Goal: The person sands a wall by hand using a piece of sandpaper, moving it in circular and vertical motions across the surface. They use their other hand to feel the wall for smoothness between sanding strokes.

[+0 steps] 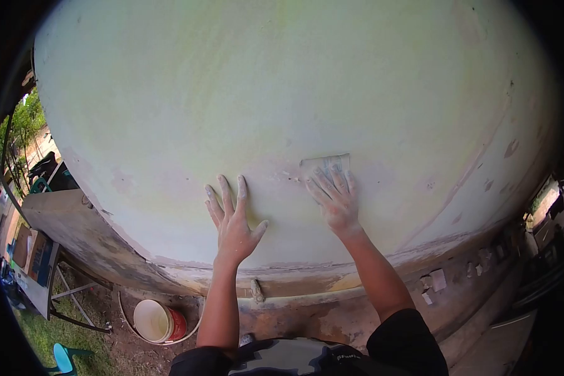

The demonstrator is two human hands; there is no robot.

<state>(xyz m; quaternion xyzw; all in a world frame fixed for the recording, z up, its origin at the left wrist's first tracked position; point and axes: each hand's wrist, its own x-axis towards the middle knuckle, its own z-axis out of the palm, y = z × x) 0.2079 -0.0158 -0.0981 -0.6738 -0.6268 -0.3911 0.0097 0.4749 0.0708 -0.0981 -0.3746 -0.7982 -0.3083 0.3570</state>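
Note:
A large, curved, pale green-white panel [250, 94] with pinkish patches fills most of the head view. My left hand [233, 222] rests on its lower part with fingers spread, holding nothing. To the right, my right hand [336, 203] presses a sheet of sandpaper [324, 163] against the panel, fingers laid flat over it. Faint blue print shows on the sheet's back, and its lower part is hidden under the hand. Whitish dust coats the fingers of both hands. Between the hands, small chipped spots [289, 177] mark the surface.
Below the panel runs a worn ledge [294, 285]. At lower left, a white-and-red bucket [153, 319] stands on the dirt beside a hose [126, 316]. A table [41, 285] with boxes and a teal plastic chair [62, 358] are farther left. Paper scraps [437, 280] lie at right.

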